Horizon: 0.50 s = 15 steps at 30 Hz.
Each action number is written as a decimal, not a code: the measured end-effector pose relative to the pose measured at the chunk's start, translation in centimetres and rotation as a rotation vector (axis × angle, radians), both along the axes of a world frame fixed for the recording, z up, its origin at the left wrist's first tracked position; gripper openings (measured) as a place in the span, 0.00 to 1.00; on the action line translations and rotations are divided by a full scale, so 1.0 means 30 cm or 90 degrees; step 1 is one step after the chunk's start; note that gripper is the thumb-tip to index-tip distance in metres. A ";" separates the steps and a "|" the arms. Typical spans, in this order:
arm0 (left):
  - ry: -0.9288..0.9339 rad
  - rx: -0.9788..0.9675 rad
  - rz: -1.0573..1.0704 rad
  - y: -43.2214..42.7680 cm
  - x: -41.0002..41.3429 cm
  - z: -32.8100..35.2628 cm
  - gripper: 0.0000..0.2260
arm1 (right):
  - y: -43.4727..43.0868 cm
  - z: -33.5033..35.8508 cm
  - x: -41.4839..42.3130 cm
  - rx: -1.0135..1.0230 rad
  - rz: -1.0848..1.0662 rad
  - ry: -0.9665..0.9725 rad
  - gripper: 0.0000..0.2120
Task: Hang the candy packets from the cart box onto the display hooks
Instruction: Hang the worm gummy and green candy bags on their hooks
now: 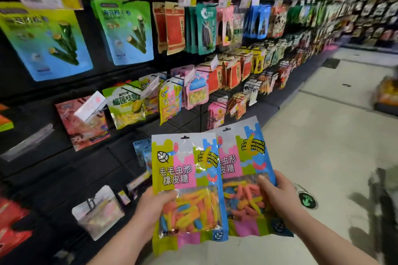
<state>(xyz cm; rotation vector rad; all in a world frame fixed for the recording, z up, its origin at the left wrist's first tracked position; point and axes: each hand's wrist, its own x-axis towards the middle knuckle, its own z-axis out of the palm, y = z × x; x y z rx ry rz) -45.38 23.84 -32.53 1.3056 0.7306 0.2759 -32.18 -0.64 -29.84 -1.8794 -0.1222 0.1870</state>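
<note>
I hold two of the worm-candy packets fanned out, one in each hand, so that both tops stand free and face up toward the rack (190, 119). My left hand (154, 206) grips the front packet (183, 170) by its lower left edge. The thumb is pressed on its front, and the other fingers are curled behind it where I cannot see them. My right hand (280, 198) pinches the second packet (243, 153) the same way at its right edge, thumb on the front, fingers hidden at the back. This packet lies partly under the front one, the two overlapping in the middle. Holding them low keeps the hang hole (185, 137) clear of my grip, which I judge is what threading needs. A matching packet (170, 103) hangs on a hook (174, 80) higher on the rack, well apart from my hands, so that looks like the place for these. Neither packet in my hands touches the rack yet.
</note>
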 end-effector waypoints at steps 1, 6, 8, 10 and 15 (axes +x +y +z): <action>-0.001 0.003 -0.004 0.018 0.043 0.010 0.11 | 0.013 0.008 0.034 0.000 -0.005 -0.002 0.03; -0.014 0.004 -0.055 0.124 0.242 0.029 0.10 | 0.092 -0.002 0.186 -0.022 -0.049 -0.016 0.04; -0.021 -0.007 -0.053 0.142 0.292 0.034 0.09 | 0.105 -0.005 0.220 -0.020 -0.058 -0.013 0.01; -0.026 -0.034 -0.048 0.144 0.331 0.025 0.09 | 0.105 -0.012 0.255 -0.023 -0.070 -0.004 0.03; -0.013 -0.060 -0.050 0.130 0.452 0.000 0.12 | 0.081 -0.009 0.401 -0.041 -0.060 0.000 0.01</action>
